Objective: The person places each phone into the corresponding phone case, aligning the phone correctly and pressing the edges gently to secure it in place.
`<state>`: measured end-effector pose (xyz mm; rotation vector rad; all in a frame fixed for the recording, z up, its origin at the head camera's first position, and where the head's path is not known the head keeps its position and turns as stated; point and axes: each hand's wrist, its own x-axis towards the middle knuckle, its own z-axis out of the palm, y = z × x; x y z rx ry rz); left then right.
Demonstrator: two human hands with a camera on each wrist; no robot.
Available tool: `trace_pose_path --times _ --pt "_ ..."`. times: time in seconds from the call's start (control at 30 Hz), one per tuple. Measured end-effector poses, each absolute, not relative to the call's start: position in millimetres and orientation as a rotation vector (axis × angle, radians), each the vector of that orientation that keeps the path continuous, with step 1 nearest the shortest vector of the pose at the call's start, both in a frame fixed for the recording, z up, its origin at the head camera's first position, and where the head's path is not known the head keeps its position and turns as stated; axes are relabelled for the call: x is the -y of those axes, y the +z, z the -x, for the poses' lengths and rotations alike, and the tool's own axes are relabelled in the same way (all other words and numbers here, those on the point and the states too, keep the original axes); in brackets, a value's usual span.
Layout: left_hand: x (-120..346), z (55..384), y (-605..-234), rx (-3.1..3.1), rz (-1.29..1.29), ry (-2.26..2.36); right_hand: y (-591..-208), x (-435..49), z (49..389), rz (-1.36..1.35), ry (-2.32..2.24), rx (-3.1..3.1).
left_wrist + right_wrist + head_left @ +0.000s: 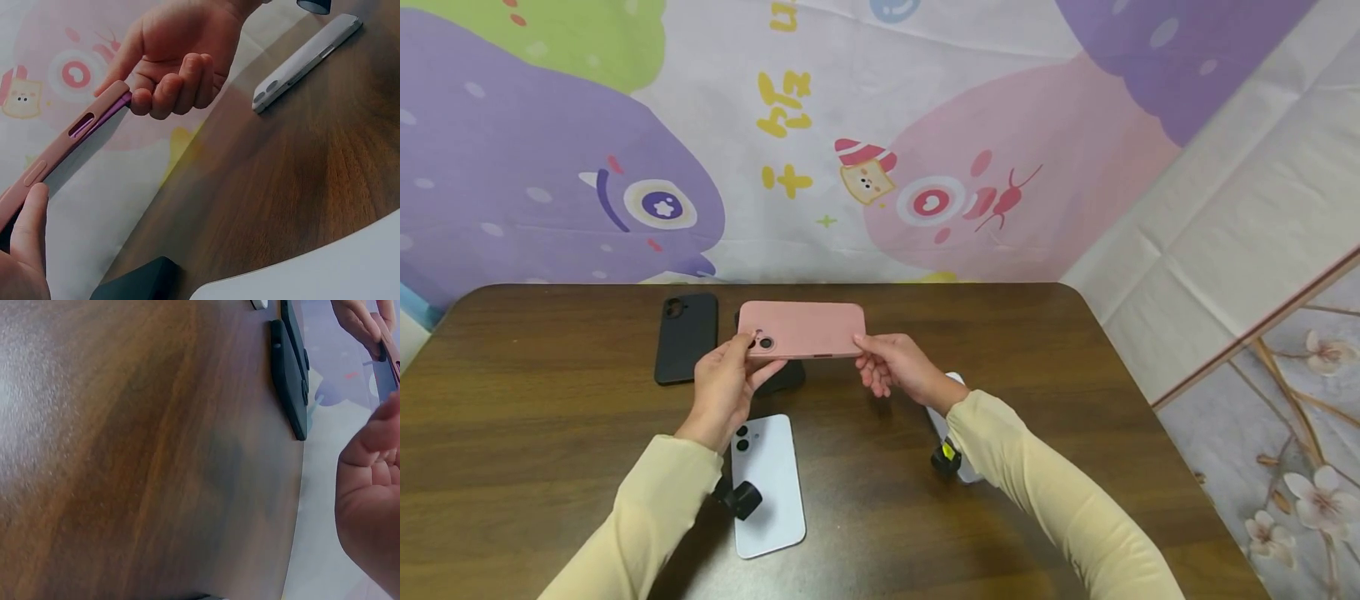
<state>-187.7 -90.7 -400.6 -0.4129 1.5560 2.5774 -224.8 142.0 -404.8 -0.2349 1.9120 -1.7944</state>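
Observation:
A pink phone case (808,325) is held up over the far half of the table, its back and camera cutout facing the head camera. The left hand (724,385) grips its left end, thumb near the camera lenses. At the other end, the right hand (904,364) pinches the corner between thumb and fingers. In the left wrist view, a purple phone (114,111) sits inside the case, its edge standing out of the case near the right hand. The right wrist view catches the case (389,344) only at its edge.
Behind the left hand lie a black phone case (687,342) and a second dark case (784,380), partly covered. One white phone (775,496) lies near the left forearm, another (938,423) under the right wrist. A printed cloth (820,242) hangs behind the wooden table (880,533).

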Motion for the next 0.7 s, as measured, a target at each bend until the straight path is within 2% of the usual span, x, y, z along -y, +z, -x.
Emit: trace_pose_path --times 0.7 --pt "91.3 187.9 -402.9 -1.433 0.475 2.688 -404.2 -133.3 221.2 0.264 -1.916 -1.865"
